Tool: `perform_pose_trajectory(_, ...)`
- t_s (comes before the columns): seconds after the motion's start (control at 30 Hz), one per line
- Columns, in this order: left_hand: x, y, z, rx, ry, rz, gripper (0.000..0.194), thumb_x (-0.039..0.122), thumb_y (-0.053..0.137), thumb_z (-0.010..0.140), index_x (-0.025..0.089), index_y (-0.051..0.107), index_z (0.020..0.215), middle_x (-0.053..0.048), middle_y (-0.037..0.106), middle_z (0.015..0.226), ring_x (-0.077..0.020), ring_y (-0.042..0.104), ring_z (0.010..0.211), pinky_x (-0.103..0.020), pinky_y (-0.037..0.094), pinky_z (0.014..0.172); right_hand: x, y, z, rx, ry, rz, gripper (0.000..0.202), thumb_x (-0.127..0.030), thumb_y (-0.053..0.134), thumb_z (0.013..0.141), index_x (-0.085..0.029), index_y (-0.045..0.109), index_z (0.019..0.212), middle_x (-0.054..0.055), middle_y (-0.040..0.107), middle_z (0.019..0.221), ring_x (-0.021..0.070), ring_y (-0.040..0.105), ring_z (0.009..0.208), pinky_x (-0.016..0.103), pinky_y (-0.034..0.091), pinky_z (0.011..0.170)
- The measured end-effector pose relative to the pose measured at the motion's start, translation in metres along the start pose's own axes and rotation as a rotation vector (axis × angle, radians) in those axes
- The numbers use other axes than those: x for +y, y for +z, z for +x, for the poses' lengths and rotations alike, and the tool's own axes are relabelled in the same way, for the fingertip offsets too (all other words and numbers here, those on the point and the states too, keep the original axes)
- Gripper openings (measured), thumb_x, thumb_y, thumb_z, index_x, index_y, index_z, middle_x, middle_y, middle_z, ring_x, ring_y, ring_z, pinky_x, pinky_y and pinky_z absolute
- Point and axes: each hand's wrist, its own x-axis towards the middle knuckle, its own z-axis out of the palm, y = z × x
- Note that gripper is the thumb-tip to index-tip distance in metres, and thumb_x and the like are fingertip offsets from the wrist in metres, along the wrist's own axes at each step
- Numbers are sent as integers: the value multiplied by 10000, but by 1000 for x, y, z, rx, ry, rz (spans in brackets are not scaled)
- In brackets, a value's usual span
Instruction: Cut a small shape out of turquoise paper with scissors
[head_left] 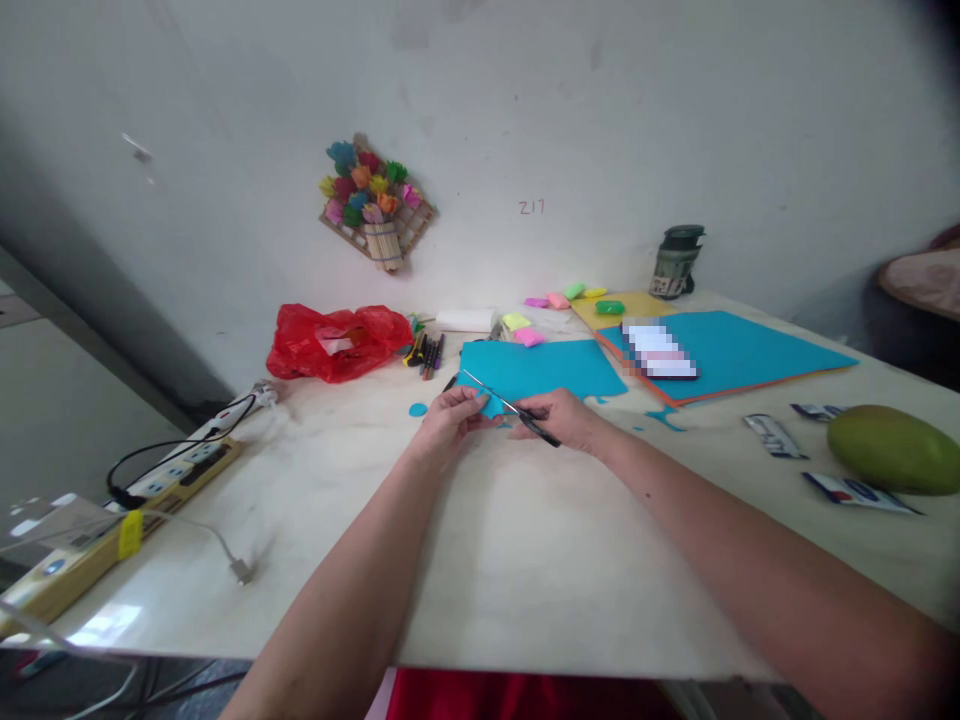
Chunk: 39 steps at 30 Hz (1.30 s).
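Across the pale tabletop (315, 540), a large blue sheet (757, 345) lies toward two o'clock from the hands, with a smaller blue sheet (540, 365) toward one. The right hand (562, 415) has its grip closed around the scissors (513, 405), blades pointing toward ten; the left hand's (448, 418) grip pinches a blue paper piece (493, 405) by the blades. A blue disc (418, 409) rests nearby at nine.

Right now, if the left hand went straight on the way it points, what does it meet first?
Probably the scissors: their blades cross just ahead of the left hand, with the large blue sheet beyond. Depth is unclear, so it might pass under the blades.
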Motion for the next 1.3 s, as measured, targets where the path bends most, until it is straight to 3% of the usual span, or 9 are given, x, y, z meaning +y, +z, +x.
perform_pose_trajectory(0.33, -1, -2, 2, 22, -5, 76, 220, 298, 723, 627, 123, 598, 674, -22, 635, 628, -121, 589, 535, -266, 484, 594, -5, -3, -3, -9, 186, 160, 479, -426, 695, 589, -85, 671, 924, -45, 455, 467, 44, 339, 377, 199, 262, 360)
perform_pose_trajectory(1.3, 0, 3, 0, -19, 6, -7, 196, 268, 720, 632, 123, 590, 652, -17, 635, 622, -131, 602, 585, -294, 498, 660, 8, -1, 0, -62, 162, 248, 448, -405, 698, 605, -74, 658, 906, -48, 462, 466, 39, 358, 382, 187, 268, 353)
